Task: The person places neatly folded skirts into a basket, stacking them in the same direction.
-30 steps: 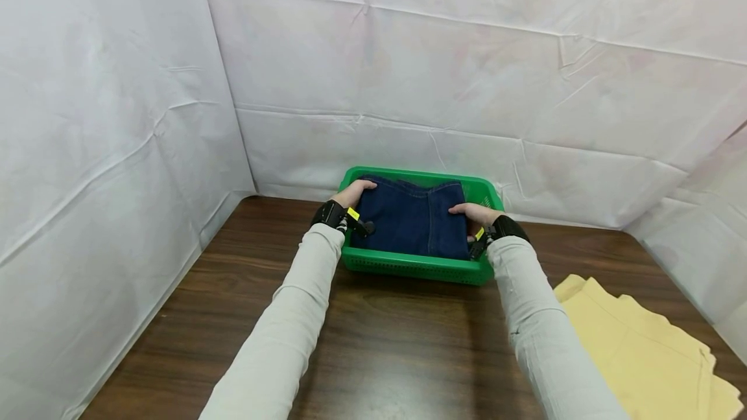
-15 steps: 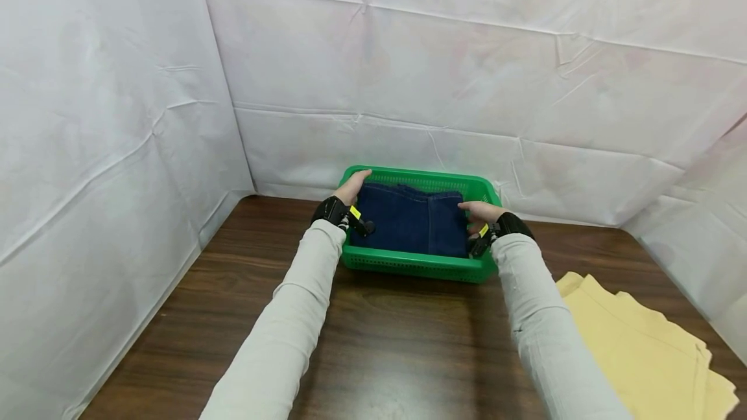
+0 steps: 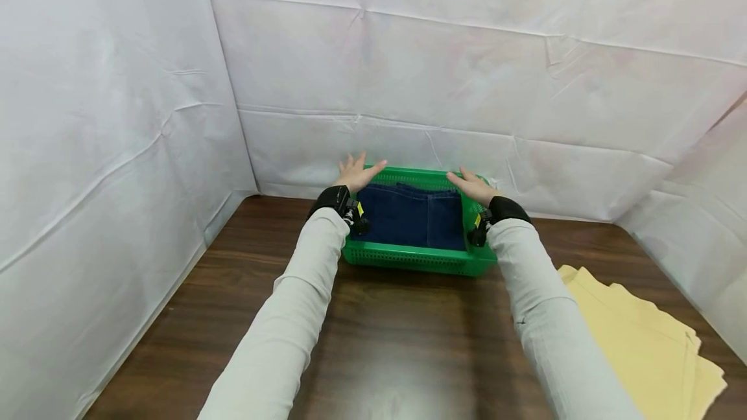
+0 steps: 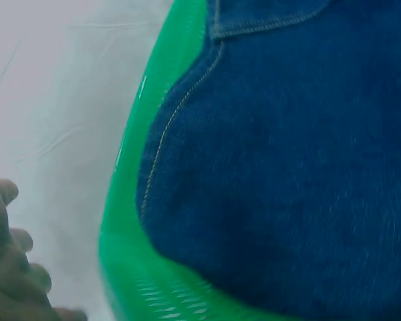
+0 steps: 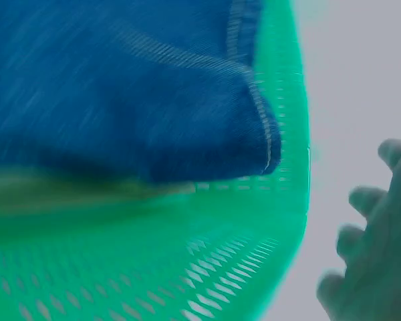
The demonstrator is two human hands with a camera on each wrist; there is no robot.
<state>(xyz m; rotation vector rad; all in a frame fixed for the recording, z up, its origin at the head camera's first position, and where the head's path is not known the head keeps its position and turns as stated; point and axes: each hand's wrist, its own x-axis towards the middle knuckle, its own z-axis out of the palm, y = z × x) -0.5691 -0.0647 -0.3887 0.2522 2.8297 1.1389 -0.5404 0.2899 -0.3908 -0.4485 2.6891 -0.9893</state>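
A folded dark blue denim garment (image 3: 403,216) with pale stitching lies flat inside a green plastic basket (image 3: 414,258). My left hand (image 3: 357,175), fingers spread, is over the basket's back left corner and holds nothing. Over the right end, my right hand (image 3: 473,188) is also spread and free of the cloth. Fingers (image 4: 3,267) appear apart from the garment in the left wrist view. The right wrist view likewise shows a gap between the fingers (image 5: 367,200) and the denim. Beneath the denim there, a blurred yellowish strip (image 5: 87,190) shows.
A stack of pale yellow folded cloth (image 3: 636,342) lies on the dark wood table (image 3: 397,342) at the right. White sheeting (image 3: 438,83) hangs behind the basket and along both sides. Each wrist wears a black band with a small camera.
Both hands have let go of the denim garment's sides, risen and moved toward the back, with their fingers spreading. The garment stays in the basket.
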